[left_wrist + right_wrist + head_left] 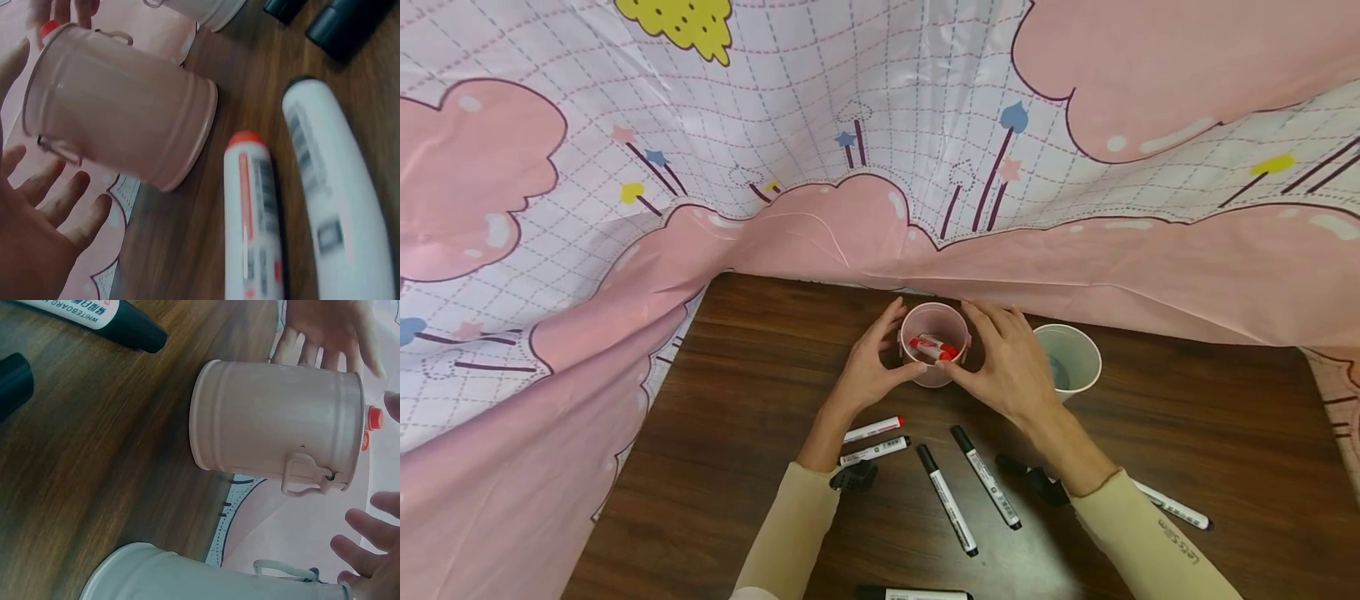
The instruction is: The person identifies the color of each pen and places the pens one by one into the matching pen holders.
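Observation:
A small pink bucket (932, 319) with side handles stands upright on the table. Inside it lie red-capped markers (934, 347), their ends just showing past the rim in the right wrist view. To its left is my left hand (867, 367), fingers spread and thumb reaching toward the near rim. My right hand (1011, 367) mirrors it on the other side, fingers extended. Both wrist views show gaps between the fingers and the bucket wall (119, 100); whether a thumb touches the rim I cannot tell. A pale green bucket (1078, 354) stands just right of my right hand.
Nearer me lie a red-capped marker (874, 428) and several black-capped whiteboard markers (950, 500), one (1176, 506) partly under the right forearm. Another marker (925, 594) is cut off by the bottom edge. A patterned pink-and-white cloth (850, 225) hangs behind the brown table (760, 358).

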Available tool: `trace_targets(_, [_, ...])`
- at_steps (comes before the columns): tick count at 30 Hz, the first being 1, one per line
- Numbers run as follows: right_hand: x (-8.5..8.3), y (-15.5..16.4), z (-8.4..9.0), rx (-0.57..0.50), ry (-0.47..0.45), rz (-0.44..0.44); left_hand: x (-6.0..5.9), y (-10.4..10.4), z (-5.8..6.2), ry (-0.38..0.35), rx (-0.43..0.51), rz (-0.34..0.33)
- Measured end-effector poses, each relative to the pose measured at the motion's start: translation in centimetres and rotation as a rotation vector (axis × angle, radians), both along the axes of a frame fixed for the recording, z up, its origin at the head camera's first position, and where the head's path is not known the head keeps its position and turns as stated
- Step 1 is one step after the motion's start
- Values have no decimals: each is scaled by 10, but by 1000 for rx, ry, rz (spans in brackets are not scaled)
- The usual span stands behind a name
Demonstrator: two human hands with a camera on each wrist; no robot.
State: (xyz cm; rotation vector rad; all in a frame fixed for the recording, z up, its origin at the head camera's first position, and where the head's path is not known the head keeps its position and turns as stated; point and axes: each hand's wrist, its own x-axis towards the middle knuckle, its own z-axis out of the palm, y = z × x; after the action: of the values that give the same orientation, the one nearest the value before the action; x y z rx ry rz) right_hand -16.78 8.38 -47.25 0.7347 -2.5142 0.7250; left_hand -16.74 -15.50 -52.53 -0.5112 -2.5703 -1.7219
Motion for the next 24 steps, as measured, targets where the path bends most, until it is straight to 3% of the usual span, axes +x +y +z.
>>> trace_targets(7, [-2, -3, -4, 33, -65, -25, 7, -14, -3, 77, 87, 53])
trace_targets(19, [-1, -6, -4, 70, -129, -31, 22, -26, -2, 84, 55, 129])
trace_targets(24, [0, -7, -4, 103, -156, -38, 37, -29, 20, 82, 62, 141])
